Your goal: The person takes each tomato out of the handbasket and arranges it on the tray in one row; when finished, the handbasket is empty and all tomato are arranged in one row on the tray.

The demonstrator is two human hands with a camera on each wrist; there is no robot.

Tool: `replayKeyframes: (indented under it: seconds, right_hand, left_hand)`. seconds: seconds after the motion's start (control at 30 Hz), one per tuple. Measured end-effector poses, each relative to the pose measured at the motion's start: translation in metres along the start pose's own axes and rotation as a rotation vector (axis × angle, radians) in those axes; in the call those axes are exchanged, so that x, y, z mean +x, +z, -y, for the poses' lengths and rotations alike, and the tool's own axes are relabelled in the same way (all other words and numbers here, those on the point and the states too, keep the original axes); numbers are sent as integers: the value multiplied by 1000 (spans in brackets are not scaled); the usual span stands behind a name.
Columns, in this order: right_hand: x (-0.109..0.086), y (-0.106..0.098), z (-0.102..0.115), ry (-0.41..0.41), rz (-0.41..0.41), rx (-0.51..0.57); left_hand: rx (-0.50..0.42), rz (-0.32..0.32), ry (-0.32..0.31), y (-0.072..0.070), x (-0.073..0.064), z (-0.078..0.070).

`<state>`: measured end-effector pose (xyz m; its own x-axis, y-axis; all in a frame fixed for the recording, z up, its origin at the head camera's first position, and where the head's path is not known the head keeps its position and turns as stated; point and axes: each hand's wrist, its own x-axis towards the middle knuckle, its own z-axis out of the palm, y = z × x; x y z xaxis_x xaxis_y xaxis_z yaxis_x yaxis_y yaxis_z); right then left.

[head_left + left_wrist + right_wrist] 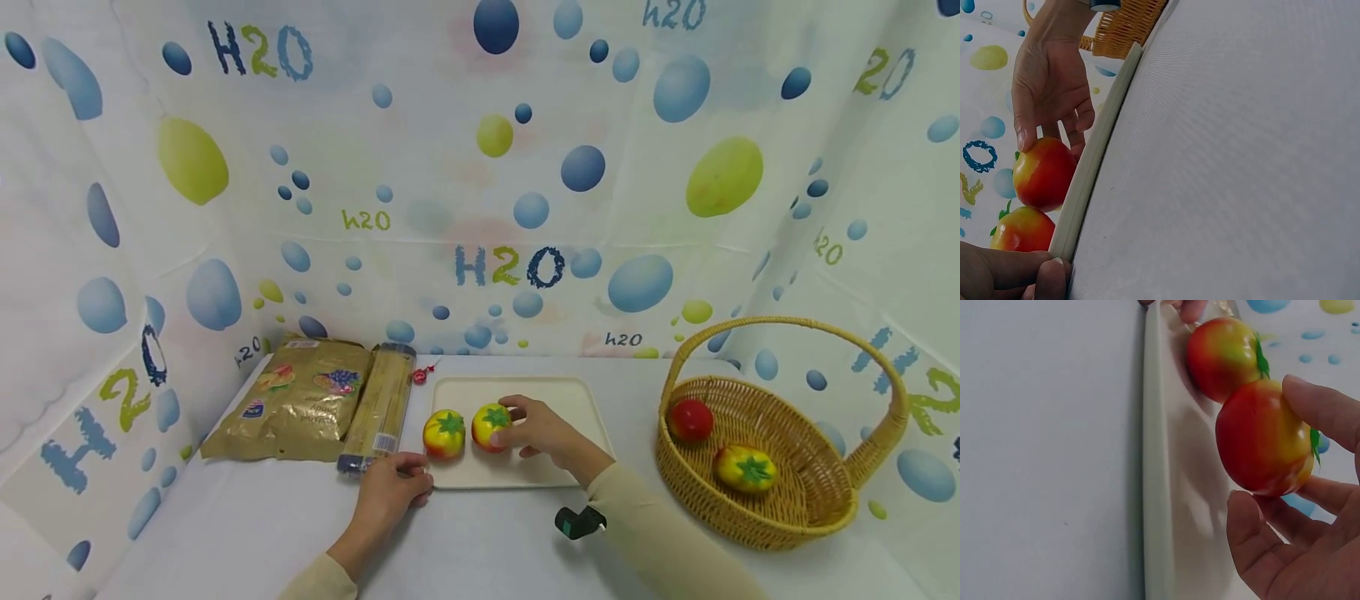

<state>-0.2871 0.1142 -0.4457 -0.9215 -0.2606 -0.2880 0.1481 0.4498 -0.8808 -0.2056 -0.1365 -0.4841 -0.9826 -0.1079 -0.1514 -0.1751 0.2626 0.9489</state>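
Observation:
My right hand point(546, 429) holds a toy tomato point(489, 427), yellow and red with green leaves, between thumb and fingers over the cream tray point(480, 473). In the right wrist view this tomato point(1263, 437) is gripped by its sides, close to a second, similar tomato point(1221, 359). That second tomato point(444, 435) sits at the tray's left end. My left hand point(390, 492) is at the tray's near left corner. Seen from the left wrist, its thumb and finger pinch the tray rim point(1094, 159).
A wicker basket point(757, 521) with a tall handle stands at right, holding a red fruit point(691, 421) and another yellow-red tomato point(744, 468). Left of the tray lie a gold bag point(307, 417) and a long clear-ended pack point(381, 400). A small red trinket point(420, 377) lies behind.

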Motion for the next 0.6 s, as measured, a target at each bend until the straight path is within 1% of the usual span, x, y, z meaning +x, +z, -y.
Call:
replayKeyframes:
  seconds: [0.3, 0.6]
  right_hand:
    - [-3, 7, 1, -13, 42, -17]
    - [-3, 8, 0, -3, 50, -16]
  left_hand:
    - [4, 8, 7, 0, -1, 0]
    - [-8, 8, 8, 0, 1, 2]
